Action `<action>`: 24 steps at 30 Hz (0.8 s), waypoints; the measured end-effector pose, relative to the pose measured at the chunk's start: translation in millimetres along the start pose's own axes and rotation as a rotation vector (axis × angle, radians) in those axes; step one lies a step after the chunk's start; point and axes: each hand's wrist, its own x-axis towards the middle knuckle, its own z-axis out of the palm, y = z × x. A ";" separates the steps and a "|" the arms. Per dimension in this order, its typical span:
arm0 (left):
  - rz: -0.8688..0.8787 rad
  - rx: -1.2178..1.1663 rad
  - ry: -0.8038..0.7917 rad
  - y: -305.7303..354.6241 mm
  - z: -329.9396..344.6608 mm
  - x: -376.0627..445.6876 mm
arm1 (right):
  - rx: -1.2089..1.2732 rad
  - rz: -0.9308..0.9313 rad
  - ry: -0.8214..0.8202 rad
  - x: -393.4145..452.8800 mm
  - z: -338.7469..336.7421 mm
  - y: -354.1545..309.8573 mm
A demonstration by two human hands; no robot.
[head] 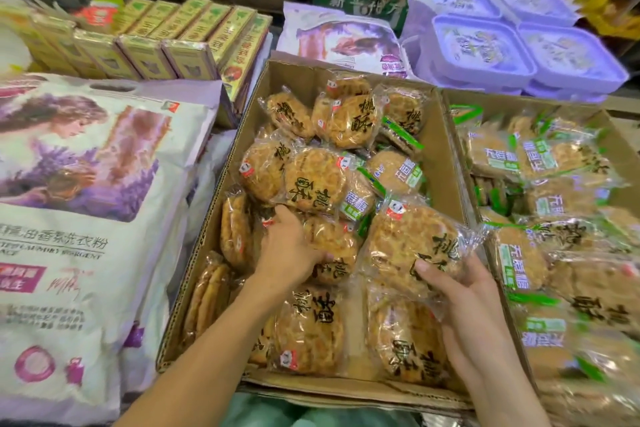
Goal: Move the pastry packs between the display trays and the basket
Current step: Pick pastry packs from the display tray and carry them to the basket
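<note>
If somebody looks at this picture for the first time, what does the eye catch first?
First, the cardboard tray in the middle, heaped with round pastry packs. The right hand holds one pack above it, while the left hand reaches into the heap. At far left lies a big white detergent bag.

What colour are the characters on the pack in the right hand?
Black, on the clear-wrapped pastry pack held by the right hand; head view.

glossy plastic pastry packs (412, 246), matt cardboard tray (446, 163)
</note>
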 end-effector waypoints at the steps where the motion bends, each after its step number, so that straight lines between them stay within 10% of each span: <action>1: -0.020 0.005 -0.024 1.2 -1.6 -0.6 | -0.007 -0.004 -0.005 -0.3 -0.2 -0.7; 9: 0.068 -0.133 0.031 -7.6 -18.9 -39.2 | -0.025 -0.029 -0.105 8.9 -10.3 -3.3; 24: -0.177 -1.046 0.882 -50.1 -10.1 -256.9 | -0.163 0.009 -0.691 -21.4 21.3 9.0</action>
